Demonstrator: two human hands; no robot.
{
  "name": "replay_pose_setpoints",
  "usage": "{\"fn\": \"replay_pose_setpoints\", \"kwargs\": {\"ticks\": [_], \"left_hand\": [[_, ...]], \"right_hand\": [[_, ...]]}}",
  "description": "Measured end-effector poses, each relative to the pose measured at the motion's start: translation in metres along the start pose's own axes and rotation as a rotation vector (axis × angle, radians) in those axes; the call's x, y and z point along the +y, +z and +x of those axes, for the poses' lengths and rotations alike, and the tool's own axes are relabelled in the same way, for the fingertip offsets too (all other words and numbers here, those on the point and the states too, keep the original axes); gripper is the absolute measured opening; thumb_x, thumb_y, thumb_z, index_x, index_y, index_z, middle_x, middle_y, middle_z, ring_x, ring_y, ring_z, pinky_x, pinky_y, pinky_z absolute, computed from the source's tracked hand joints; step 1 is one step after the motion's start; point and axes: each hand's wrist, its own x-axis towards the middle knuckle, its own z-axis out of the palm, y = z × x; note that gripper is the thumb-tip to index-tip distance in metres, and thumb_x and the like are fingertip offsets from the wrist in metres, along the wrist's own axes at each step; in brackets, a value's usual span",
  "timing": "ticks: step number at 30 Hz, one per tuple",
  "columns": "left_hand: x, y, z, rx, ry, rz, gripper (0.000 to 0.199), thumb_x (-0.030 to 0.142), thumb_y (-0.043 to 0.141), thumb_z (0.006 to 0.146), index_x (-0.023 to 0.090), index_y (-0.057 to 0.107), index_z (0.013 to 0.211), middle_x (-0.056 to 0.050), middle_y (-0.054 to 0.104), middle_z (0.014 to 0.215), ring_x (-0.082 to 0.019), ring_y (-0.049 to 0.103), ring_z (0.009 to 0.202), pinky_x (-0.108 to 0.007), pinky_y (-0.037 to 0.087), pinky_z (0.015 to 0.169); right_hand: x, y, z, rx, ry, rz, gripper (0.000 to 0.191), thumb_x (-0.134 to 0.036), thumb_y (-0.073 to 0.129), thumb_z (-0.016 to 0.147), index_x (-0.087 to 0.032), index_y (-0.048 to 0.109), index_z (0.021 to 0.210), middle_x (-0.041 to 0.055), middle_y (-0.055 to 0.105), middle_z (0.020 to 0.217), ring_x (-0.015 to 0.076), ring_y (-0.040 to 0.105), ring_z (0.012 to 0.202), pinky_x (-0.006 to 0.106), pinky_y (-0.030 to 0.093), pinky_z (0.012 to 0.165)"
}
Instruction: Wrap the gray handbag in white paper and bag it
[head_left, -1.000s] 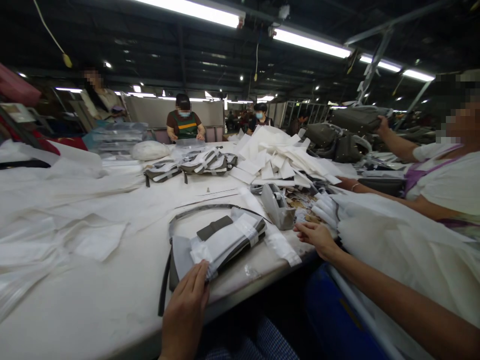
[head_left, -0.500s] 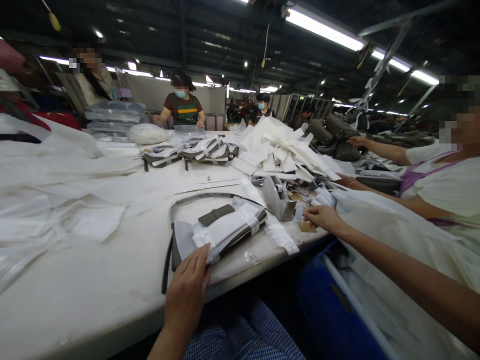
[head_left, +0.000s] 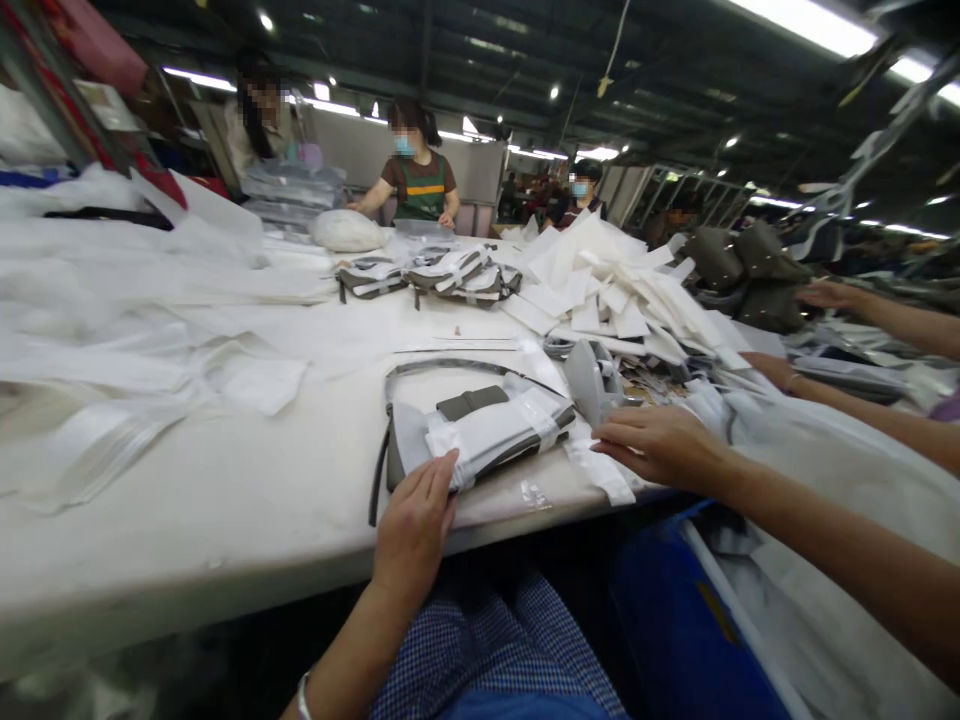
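A dark grey-green handbag (head_left: pixel 471 401) lies on the table, partly wrapped in white sheet (head_left: pixel 480 432) with a clear tape band across it. Its strap (head_left: pixel 450 364) arches behind it, covered in thin film. My left hand (head_left: pixel 414 520) grips the bag's near left corner, fingers on the wrapping and thumb at the front edge. Just right of the bag, my right hand (head_left: pixel 664 447) points left with fingers stretched out; nothing shows clearly in it. Right behind those fingers stands a grey tape dispenser (head_left: pixel 591 382), partly hidden by the hand.
White sheets (head_left: pixel 592 260) are heaped beyond the dispenser. Several wrapped bags (head_left: pixel 457 275) lie mid-table. Loose white sheets (head_left: pixel 142 350) cover the left. A blue bin (head_left: pixel 675 620) sits below the right edge. A co-worker's arms (head_left: pixel 840 395) reach in from the right; others work across the table.
My right hand has moved left from the brown paper pieces towards the bag and dispenser, its fingers straightening. The left hand stays on the bag. The view has swung left.
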Motion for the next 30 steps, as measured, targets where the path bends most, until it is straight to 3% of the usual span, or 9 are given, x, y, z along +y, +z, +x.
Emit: {"fn": "replay_pose_setpoints", "kwargs": {"ticks": [4, 11, 19, 26, 30], "left_hand": [[0.003, -0.003, 0.002, -0.043, -0.058, -0.068, 0.062, 0.004, 0.055, 0.086, 0.017, 0.038, 0.144, -0.008, 0.061, 0.131, -0.022, 0.056, 0.120, -0.036, 0.047, 0.107], [0.006, -0.007, 0.003, -0.038, -0.139, -0.200, 0.079, -0.003, 0.054, 0.078, 0.021, 0.030, 0.148, -0.006, 0.060, 0.132, -0.021, 0.052, 0.123, -0.037, 0.046, 0.108], [0.006, 0.000, 0.001, -0.043, -0.192, -0.266, 0.077, -0.003, 0.050, 0.078, 0.020, 0.029, 0.149, -0.007, 0.059, 0.133, -0.021, 0.051, 0.125, -0.040, 0.045, 0.110], [0.008, -0.001, 0.003, -0.046, -0.231, -0.283, 0.081, -0.003, 0.046, 0.076, 0.018, 0.026, 0.151, -0.009, 0.060, 0.131, -0.022, 0.054, 0.122, -0.039, 0.047, 0.108], [-0.001, 0.016, -0.009, 0.054, -0.184, -0.206, 0.089, -0.003, 0.042, 0.068, 0.018, 0.026, 0.153, -0.008, 0.061, 0.132, -0.021, 0.058, 0.118, -0.032, 0.051, 0.103]], "right_hand": [[-0.037, 0.005, 0.049, -0.072, -0.329, -0.174, 0.033, -0.045, 0.048, 0.097, -0.022, 0.071, 0.089, 0.0067, 0.068, 0.081, 0.0182, 0.058, 0.075, 0.030, 0.034, 0.066], [-0.077, 0.022, 0.124, -0.099, -0.670, -0.185, 0.028, -0.041, 0.058, 0.092, -0.018, 0.064, 0.076, 0.0032, 0.065, 0.073, 0.0157, 0.057, 0.069, 0.028, 0.026, 0.057], [-0.094, 0.028, 0.163, -0.223, -0.757, -0.253, 0.025, -0.041, 0.064, 0.088, -0.019, 0.066, 0.076, 0.0012, 0.067, 0.074, 0.0136, 0.059, 0.065, 0.027, 0.021, 0.054], [-0.116, 0.033, 0.189, -0.432, -0.734, -0.321, 0.018, -0.036, 0.069, 0.084, -0.019, 0.073, 0.080, 0.0050, 0.073, 0.078, 0.0163, 0.063, 0.067, 0.026, 0.022, 0.054], [-0.126, 0.043, 0.201, -0.506, -0.720, -0.399, 0.021, -0.041, 0.068, 0.083, -0.023, 0.076, 0.081, 0.0052, 0.075, 0.077, 0.0162, 0.064, 0.065, 0.027, 0.025, 0.052]]}}
